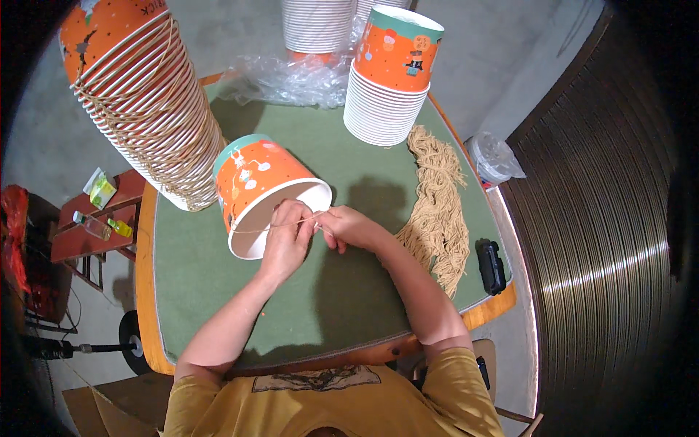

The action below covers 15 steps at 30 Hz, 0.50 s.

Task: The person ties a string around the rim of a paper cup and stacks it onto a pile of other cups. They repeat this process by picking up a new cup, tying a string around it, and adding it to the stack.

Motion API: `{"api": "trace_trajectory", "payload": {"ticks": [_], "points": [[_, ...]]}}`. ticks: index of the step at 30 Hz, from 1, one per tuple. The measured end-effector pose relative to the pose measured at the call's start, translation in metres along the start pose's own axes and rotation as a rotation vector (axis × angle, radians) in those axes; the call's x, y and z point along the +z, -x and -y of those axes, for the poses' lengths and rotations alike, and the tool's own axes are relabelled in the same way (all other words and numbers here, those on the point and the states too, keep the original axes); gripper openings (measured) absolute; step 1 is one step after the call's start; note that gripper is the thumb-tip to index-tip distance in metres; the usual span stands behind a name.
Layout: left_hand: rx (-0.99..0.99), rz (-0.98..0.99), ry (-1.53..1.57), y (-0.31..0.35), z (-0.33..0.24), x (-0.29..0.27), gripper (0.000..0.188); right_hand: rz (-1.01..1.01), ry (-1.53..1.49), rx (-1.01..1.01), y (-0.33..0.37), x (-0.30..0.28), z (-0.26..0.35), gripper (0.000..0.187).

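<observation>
An orange paper bucket [266, 171] with a teal base band and white rim lies tilted on its side, its mouth toward me. A thin tan cord [251, 231] runs across the bucket's mouth to my fingers. My left hand [286, 237] is closed at the mouth, its fingers pinching the cord near the rim. Just right of it, at the rim, my right hand [346, 227] is closed on the cord too, its fingers curled. The fingertips of both hands partly hide each other.
A tall stack of corded buckets [145, 109] leans at left. Another bucket stack [389, 80] stands at the back right, near clear plastic wrap [291, 76]. A bundle of tan cords [440, 204] lies at right, beside a black device [491, 267] near the table edge.
</observation>
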State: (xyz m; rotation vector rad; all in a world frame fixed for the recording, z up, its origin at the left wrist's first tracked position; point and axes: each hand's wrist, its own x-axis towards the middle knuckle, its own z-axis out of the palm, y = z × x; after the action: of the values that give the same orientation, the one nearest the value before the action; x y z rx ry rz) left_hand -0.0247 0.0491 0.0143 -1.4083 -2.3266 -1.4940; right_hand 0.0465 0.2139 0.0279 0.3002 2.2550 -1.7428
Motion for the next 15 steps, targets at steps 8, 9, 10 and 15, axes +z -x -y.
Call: {"api": "trace_trajectory", "payload": {"ticks": [8, 9, 10, 15], "points": [[-0.278, 0.124, 0.357, 0.0, 0.002, -0.004, 0.008, 0.025, 0.013, 0.03, 0.002, -0.001, 0.0, 0.042], [-0.269, 0.127, 0.372, 0.0, 0.002, -0.004, 0.007, 0.022, 0.025, 0.037, 0.002, -0.001, -0.001, 0.042], [-0.26, 0.129, 0.386, -0.001, 0.002, -0.004, 0.007, 0.02, 0.037, 0.044, 0.001, -0.001, -0.002, 0.042], [-0.253, 0.209, 0.36, -0.004, 0.005, -0.006, 0.008, -0.235, 0.628, -0.036, 0.015, 0.008, -0.001, 0.036]]}}
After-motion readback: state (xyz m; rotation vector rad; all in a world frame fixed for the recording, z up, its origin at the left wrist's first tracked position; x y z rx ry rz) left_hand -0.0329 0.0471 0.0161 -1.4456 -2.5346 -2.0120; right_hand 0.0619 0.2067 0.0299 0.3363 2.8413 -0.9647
